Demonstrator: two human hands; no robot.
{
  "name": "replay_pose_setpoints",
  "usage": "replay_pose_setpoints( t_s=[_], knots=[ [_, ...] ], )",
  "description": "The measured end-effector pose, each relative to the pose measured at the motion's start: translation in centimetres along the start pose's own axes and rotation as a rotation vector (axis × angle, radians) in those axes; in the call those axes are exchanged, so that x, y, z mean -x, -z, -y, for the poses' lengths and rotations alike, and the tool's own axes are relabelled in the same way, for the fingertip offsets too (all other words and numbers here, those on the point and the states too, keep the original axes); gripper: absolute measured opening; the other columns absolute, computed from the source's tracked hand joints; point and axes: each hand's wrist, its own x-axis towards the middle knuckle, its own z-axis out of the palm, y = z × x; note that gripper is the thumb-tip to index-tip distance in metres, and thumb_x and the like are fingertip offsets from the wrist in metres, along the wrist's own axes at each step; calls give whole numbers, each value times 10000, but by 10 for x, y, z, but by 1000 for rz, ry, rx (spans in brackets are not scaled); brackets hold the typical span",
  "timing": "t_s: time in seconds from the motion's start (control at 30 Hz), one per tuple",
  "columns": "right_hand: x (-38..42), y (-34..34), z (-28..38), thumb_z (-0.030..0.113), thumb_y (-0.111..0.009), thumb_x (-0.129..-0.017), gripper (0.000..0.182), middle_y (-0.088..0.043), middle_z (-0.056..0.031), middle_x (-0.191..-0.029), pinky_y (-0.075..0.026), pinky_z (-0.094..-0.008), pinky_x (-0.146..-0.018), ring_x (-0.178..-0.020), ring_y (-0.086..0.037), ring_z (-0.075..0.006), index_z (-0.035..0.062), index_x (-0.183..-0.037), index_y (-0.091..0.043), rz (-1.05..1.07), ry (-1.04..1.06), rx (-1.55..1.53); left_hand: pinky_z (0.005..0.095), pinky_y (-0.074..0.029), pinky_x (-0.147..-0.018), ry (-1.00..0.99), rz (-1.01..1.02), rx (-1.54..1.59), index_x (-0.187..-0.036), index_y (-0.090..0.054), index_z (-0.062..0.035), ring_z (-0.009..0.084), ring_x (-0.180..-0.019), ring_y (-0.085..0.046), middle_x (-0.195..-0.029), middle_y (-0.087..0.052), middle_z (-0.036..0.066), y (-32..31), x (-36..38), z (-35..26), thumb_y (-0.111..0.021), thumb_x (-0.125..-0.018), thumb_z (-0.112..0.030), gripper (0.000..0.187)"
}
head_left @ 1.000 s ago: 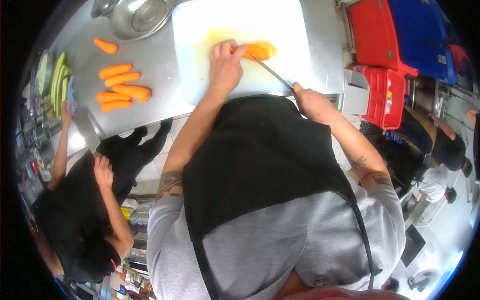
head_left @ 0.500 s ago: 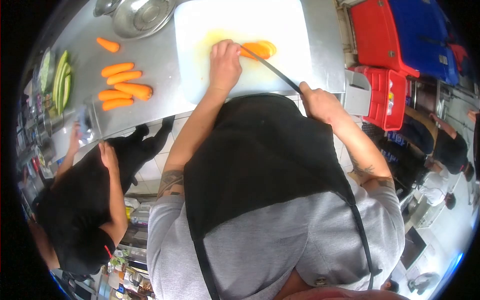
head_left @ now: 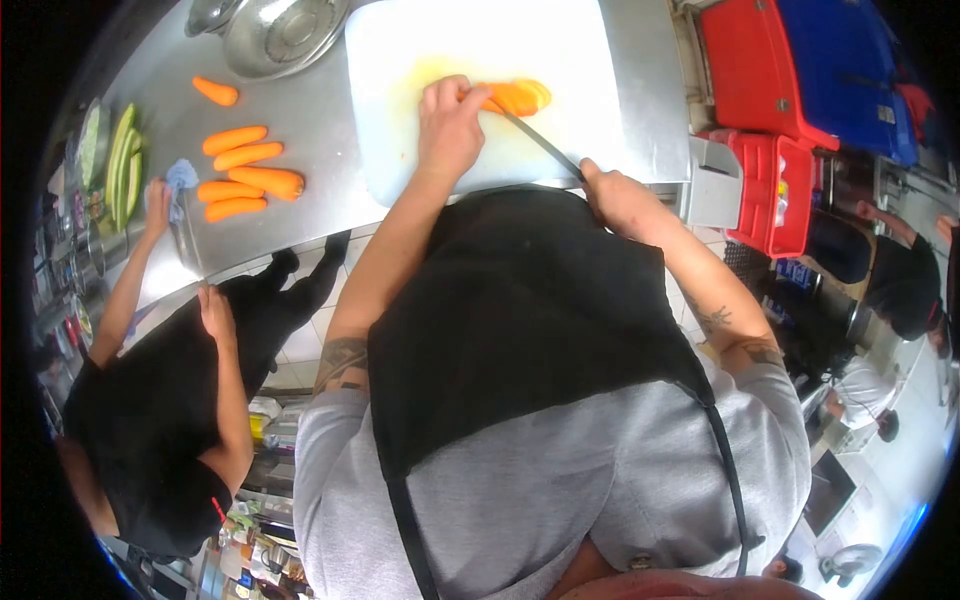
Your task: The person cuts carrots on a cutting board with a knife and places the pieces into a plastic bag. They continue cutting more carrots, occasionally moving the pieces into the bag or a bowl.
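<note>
My left hand [head_left: 450, 128] is closed on a carrot [head_left: 474, 98] lying on the white cutting board [head_left: 400, 160], its fingertips bent close to the blade. My right hand [head_left: 622, 200] grips the handle of a kitchen knife [head_left: 545, 144], whose blade slants across the carrot beside those fingers. Orange carrot slices [head_left: 525, 97] lie in an overlapping row just right of the blade. To the left, several whole carrots [head_left: 265, 181] rest on the steel table [head_left: 325, 150]. The carrot's far end is hidden under my left hand.
Metal bowls [head_left: 290, 40] stand at the back left. Long green vegetable pieces [head_left: 125, 165] lie at the far left. A co-worker's hand [head_left: 157, 205] touches a blue cloth [head_left: 181, 176] on the table. Red bins [head_left: 770, 195] stand to the right.
My right hand and the knife have shifted slightly left and away from my body. The co-worker's hand and blue cloth have moved farther onto the table.
</note>
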Motion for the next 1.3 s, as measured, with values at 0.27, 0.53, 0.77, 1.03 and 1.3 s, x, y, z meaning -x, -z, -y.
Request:
replay_pose_setpoints(
  t_s=[0.27, 0.53, 0.77, 1.03, 1.3],
  knots=[
    [18, 16, 9, 105, -491, -991, 206, -728, -277, -906, -562, -556, -803, -916, -723, -460, 11, -1172, -523, -79, -14, 96, 479, -458, -966, 32, -139, 95, -1051, -688, -81, 370, -1090, -543, -1131, -617, 134, -4, -1, 6, -651, -939, -53, 121],
    [29, 27, 10, 88, -559, -952, 226, -724, -258, -826, -575, -546, -738, -835, -732, -454, 10, -1162, -527, -114, 32, 136, 464, -469, -952, 21, -152, 115, -1040, -689, -75, 365, -1077, -555, -1100, -626, 127, -3, -2, 9, -661, -931, -38, 119],
    [21, 31, 13, 38, -572, -939, 251, -732, -264, -896, -581, -535, -785, -912, -735, -447, 5, -1179, -511, -38, 4, 142, 460, -477, -947, 27, -147, 128, -1040, -695, -75, 364, -1079, -555, -1107, -622, 130, -2, -1, 10, -668, -923, -26, 129],
    [-6, -5, -2, 189, -518, -1072, 203, -702, -273, -836, -529, -579, -749, -836, -687, -491, 16, -1177, -494, -78, 48, 15, 455, -475, -956, 16, -105, 87, -1097, -717, -97, 350, -1099, -534, -1120, -608, 121, -3, 0, 9, -653, -914, 0, 217],
    [7, 11, 13, 152, -488, -1042, 216, -731, -268, -925, -563, -550, -805, -920, -721, -451, 18, -1206, -533, -67, 3, 45, 458, -475, -972, 98, -101, 102, -1064, -707, -93, 359, -1109, -535, -1164, -601, 123, 3, -3, 13, -667, -920, -21, 165]
  ],
)
